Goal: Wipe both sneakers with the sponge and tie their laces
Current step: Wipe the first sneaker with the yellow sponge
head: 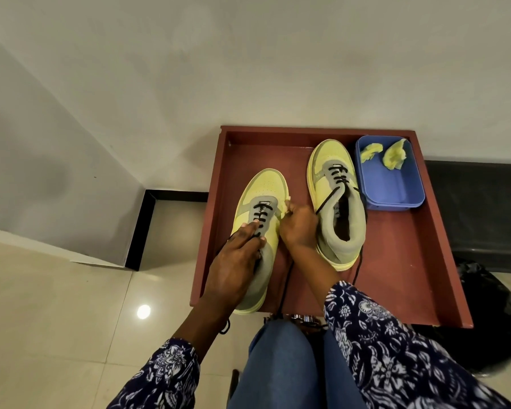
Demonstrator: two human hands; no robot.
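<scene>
Left hand (pixel 236 258) lies flat, fingers straight, on the left sneaker (pixel 260 208) at 9 o'clock in the red tray (pixel 396 261). Right hand (pixel 298 228) grip pinches a sponge piece (pixel 286 206) against its side. Right sneaker (pixel 334 184) at 12, beside blue tub (pixel 396 190).

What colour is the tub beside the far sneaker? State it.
Blue tub, clearest in the head view.

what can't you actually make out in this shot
- Head view: what the right hand holds against the left sneaker; only a pale yellow bit shows past the curled fingers.
- The left sneaker's collar and lace ends, covered by the left hand.
- The metal items at the red tray's near edge, hidden by the knees.
- The small label inside the right sneaker.
</scene>
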